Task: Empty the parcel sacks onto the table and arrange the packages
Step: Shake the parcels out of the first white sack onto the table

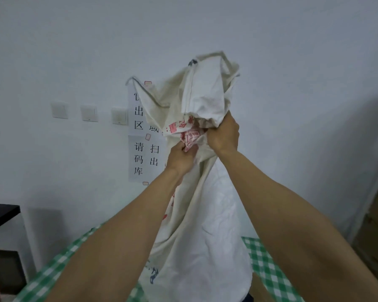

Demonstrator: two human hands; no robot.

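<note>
We hold a white cloth sack (205, 214) with red print up in front of a pale wall, both arms raised above a table (264, 264) covered in green and white checked cloth. Our left hand (180, 159) grips a bunched fold of the sack with curled fingers, and our right hand (224, 134), just above and beside it, clutches gathered cloth too, so the upper part flops over our hands while the longer part hangs down over the table. Behind the sack, a paper sign (140, 149) with black characters is taped to the wall, with three light switches (90, 113) to its left
</note>
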